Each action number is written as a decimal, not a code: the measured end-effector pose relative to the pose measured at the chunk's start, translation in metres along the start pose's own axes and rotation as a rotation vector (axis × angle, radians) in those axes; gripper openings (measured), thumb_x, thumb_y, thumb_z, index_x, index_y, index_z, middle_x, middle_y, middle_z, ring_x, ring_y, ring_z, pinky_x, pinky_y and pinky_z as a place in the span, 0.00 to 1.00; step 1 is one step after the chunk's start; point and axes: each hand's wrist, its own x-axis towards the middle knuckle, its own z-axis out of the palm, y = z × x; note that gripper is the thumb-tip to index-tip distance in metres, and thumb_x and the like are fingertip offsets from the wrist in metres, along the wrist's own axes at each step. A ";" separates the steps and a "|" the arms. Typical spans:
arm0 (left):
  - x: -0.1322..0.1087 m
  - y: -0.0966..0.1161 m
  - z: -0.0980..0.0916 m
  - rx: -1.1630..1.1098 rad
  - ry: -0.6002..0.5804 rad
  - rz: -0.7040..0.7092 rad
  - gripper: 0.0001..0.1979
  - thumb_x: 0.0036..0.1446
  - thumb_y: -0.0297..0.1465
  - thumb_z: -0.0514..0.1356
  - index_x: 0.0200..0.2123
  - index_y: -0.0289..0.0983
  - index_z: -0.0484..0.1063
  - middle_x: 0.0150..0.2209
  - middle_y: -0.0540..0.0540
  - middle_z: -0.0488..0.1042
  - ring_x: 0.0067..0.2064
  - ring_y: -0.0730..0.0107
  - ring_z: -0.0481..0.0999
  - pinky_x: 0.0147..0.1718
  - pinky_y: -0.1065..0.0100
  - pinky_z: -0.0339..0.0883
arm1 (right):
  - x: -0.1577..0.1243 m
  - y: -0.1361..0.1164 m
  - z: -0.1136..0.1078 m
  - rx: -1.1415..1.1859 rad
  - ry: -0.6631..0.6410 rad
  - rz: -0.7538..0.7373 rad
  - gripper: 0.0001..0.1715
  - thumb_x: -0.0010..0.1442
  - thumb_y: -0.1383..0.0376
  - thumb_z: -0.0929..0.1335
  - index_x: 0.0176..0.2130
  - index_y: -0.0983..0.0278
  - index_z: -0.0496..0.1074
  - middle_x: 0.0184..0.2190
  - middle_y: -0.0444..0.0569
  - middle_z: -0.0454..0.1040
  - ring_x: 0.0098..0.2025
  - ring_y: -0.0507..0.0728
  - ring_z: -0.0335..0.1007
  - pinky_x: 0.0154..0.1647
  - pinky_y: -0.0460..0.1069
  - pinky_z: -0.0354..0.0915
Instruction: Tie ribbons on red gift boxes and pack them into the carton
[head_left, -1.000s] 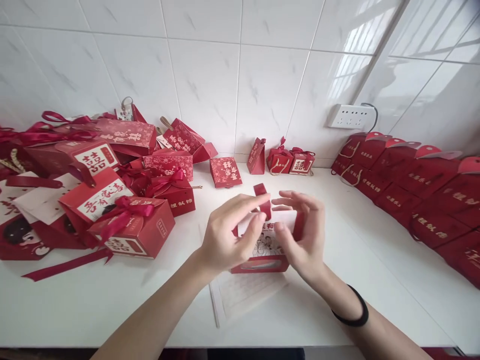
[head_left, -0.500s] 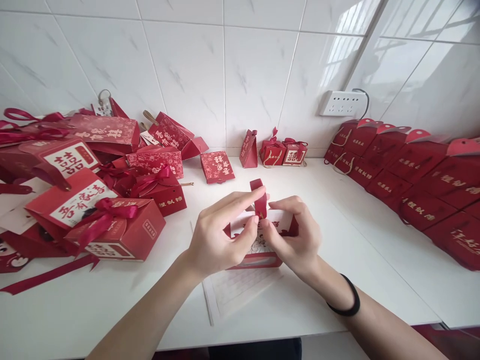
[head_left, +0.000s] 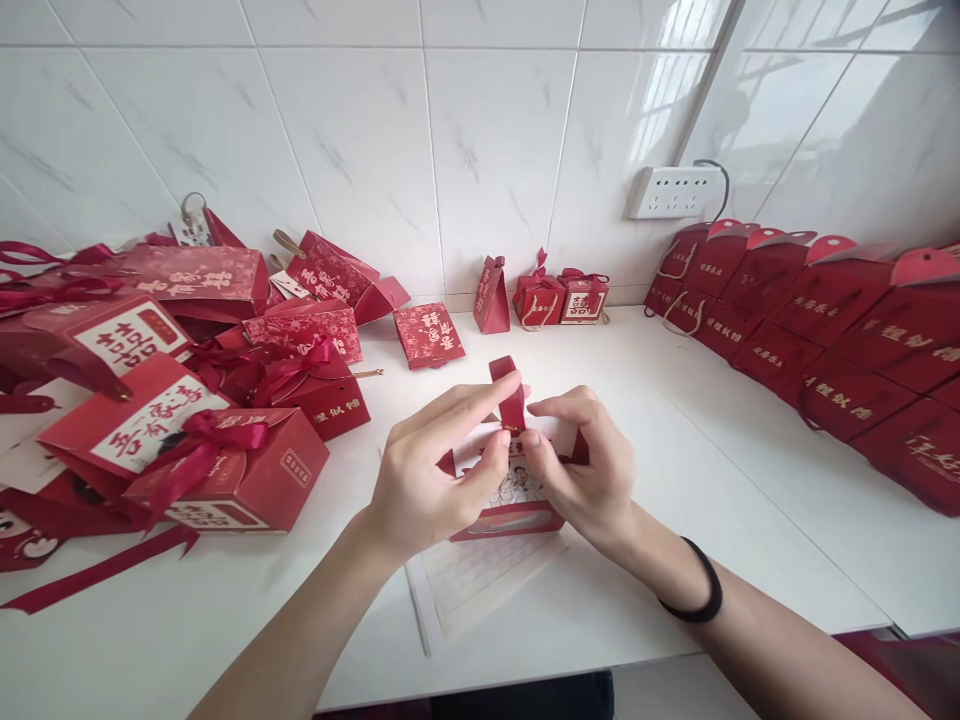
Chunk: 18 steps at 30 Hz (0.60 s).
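Flanking the strap [head_left: 511, 402], left hand [head_left: 435, 465] and right hand [head_left: 590, 465] likely steady the box [head_left: 516, 519] beneath them, though whether they pinch it I cannot tell.

Tiled white wall [head_left: 360, 150] with likely window reflections [head_left: 664, 95].

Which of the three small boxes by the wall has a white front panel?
The right box: its front carries a white panel; the left box and middle box have red fronts.

My right hand [head_left: 589, 465] has free tabletop [head_left: 720, 470] right of centre; heaped boxes [head_left: 289, 465] block frame's left, stacked boxes [head_left: 780, 310] far right, tiled wall [head_left: 495, 150] top.
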 end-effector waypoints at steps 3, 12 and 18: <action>0.000 0.000 0.000 -0.017 -0.004 -0.002 0.24 0.52 0.18 0.58 0.53 0.39 0.70 0.39 0.48 0.77 0.36 0.73 0.76 0.36 0.72 0.75 | 0.000 0.000 0.000 0.014 -0.001 -0.002 0.04 0.62 0.68 0.65 0.39 0.61 0.66 0.25 0.41 0.61 0.22 0.49 0.55 0.21 0.45 0.55; 0.000 0.000 -0.001 -0.044 -0.016 -0.018 0.25 0.52 0.18 0.58 0.53 0.39 0.69 0.40 0.48 0.78 0.38 0.73 0.76 0.38 0.71 0.74 | 0.000 -0.001 0.000 0.058 -0.011 0.035 0.04 0.61 0.71 0.65 0.36 0.61 0.66 0.26 0.42 0.65 0.24 0.50 0.60 0.23 0.45 0.58; 0.000 -0.001 -0.002 -0.101 -0.047 -0.020 0.24 0.54 0.19 0.57 0.54 0.38 0.68 0.42 0.45 0.77 0.40 0.69 0.76 0.39 0.68 0.74 | 0.002 -0.002 0.000 0.115 -0.019 0.080 0.06 0.61 0.71 0.65 0.33 0.62 0.64 0.25 0.42 0.66 0.25 0.50 0.61 0.23 0.46 0.58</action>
